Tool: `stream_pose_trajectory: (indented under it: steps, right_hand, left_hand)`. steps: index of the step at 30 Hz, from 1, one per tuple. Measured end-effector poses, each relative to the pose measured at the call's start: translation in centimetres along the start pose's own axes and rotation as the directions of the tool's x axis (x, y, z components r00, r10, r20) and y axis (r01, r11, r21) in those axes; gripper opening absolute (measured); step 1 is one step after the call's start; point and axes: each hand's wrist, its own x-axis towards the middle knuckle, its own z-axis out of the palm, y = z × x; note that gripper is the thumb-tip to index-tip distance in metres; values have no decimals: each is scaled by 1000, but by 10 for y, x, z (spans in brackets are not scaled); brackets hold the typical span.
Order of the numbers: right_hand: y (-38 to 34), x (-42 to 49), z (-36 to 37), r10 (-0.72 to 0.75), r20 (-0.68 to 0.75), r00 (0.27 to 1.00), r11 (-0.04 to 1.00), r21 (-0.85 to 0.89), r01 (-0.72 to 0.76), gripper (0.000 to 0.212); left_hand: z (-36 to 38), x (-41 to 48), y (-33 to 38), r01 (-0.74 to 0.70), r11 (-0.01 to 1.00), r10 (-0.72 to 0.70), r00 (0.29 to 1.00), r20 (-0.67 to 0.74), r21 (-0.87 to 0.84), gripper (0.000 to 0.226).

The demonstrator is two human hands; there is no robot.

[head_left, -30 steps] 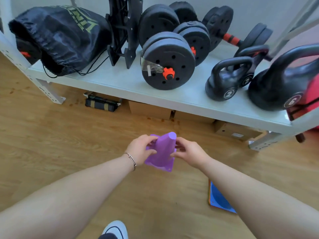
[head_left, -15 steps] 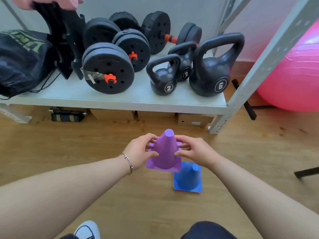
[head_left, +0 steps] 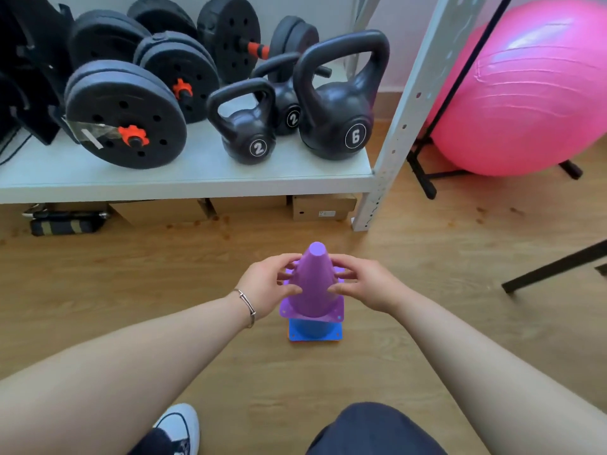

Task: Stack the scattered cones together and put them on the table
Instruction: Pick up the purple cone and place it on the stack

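Observation:
A purple cone (head_left: 314, 287) stands upright over a blue cone (head_left: 315, 331) on the wooden floor. Only the blue cone's square base and lower wall show beneath the purple base. A thin orange edge peeks out under the blue base. My left hand (head_left: 267, 284) grips the purple cone's left side, a bracelet on its wrist. My right hand (head_left: 364, 284) grips the right side. Both hands have fingers wrapped on the cone's wall.
A white metal shelf (head_left: 197, 183) ahead carries black weight plates (head_left: 126, 114) and kettlebells (head_left: 340, 103). Cardboard boxes (head_left: 323, 206) lie under it. A pink exercise ball (head_left: 525, 90) sits at the right. A black bar (head_left: 555, 267) crosses the floor at right. My shoe (head_left: 179, 428) is below.
The purple cone moved right and down, from beside the blue cone to sitting over it. The view swung right, bringing the pink ball further in.

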Motion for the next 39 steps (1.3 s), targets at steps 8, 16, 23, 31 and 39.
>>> stream_pose_trajectory:
  steps: [8, 16, 23, 31, 39]
  right_hand:
    - [50, 14, 44, 105, 23, 994, 994, -8, -105, 73]
    - [81, 17, 72, 170, -35, 985, 985, 1, -171, 75]
    - [90, 17, 82, 190, -91, 977, 978, -74, -197, 78]
    - [93, 21, 87, 172, -115, 978, 981, -74, -181, 80]
    - [99, 26, 87, 191, -107, 976, 980, -42, -196, 80]
  left_hand:
    - [53, 7, -40, 53, 999, -53, 999, -1, 8, 59]
    - [79, 16, -61, 93, 996, -94, 995, 28, 15, 56]
    - [91, 16, -69, 130, 991, -130, 991, 28, -14, 57]
    - [92, 19, -77, 145, 989, -144, 989, 40, -18, 59]
    - [95, 22, -80, 161, 985, -161, 987, 19, -67, 54]
